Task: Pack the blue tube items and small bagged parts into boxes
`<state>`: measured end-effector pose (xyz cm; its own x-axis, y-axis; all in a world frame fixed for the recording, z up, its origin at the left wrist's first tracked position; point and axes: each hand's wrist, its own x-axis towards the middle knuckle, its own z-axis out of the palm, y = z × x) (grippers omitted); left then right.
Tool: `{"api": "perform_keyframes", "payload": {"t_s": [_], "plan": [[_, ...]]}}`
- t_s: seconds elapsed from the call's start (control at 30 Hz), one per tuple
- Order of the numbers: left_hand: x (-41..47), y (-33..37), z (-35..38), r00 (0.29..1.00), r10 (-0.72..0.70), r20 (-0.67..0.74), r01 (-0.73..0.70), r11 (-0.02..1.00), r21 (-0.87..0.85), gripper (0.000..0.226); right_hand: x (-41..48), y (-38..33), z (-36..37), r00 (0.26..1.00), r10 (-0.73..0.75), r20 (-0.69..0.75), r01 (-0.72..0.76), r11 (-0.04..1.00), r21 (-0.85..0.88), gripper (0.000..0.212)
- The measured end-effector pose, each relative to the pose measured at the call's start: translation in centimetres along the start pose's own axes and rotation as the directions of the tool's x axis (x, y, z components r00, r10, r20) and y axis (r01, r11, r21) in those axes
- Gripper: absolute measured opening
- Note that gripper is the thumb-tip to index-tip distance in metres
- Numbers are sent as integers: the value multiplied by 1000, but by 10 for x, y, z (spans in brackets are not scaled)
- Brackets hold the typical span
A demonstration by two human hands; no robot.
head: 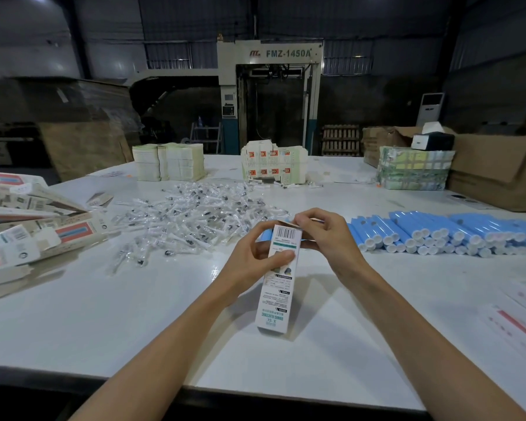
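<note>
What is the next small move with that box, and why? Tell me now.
Probably slide the blue tube fully into the box. The left hand grips the box, the right hand pinches its top flap open, and blue shows beside the open end, so the tube seems not yet seated. Closing comes after.

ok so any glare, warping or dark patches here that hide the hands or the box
Head view: the left hand, right hand and box are evenly lit and sharp; head view: a glare patch on the table beside the left hand hides nothing; head view: the wide lens bows the table's edges; head view: the background is dim, yet the machine lettering reads.
</note>
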<state>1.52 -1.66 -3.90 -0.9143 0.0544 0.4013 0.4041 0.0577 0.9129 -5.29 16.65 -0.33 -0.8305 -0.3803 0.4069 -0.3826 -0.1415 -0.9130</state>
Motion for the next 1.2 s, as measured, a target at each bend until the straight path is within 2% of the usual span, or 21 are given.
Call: {"api": "perform_keyframes", "payload": {"t_s": [0.27, 0.37, 0.57, 0.7, 0.8, 0.9, 1.07, 1.2], "plan": [[0, 1, 1, 1000, -4, 17, 4, 1000, 13, 59, -4, -10, -5, 994, 99, 42, -104, 985, 141, 23], [0, 2, 1, 1000, -5, 23, 5, 1000, 12, 58, -4, -10, -6, 992, 118, 41, -123, 979, 164, 17], [-1, 1, 1, 999, -1, 49, -1, 1000, 30, 72, -1, -9, -6, 986, 168, 6, -167, 972, 164, 5], [-1, -1, 1, 998, 5, 63, -10, 998, 67, 74, -2, -10, -10, 988, 154, 32, -157, 983, 100, 6], [1, -3, 0, 998, 18, 63, -23, 996, 85, 72, -3, -10, -10, 991, 120, 57, -122, 992, 39, 17], [1, -5, -1, 998, 21, 62, -26, 997, 77, 70, -3, -9, -11, 992, 90, 85, -89, 996, -20, 18], [4, -9, -4, 1000, 23, -8, -22, 999, 36, 59, -7, -3, -10, 985, 63, 159, -65, 998, 7, 19], [6, -12, -5, 997, 12, -79, -12, 1000, -2, 57, -8, 13, 4, 998, -20, 56, 23, 998, -51, 22]]}}
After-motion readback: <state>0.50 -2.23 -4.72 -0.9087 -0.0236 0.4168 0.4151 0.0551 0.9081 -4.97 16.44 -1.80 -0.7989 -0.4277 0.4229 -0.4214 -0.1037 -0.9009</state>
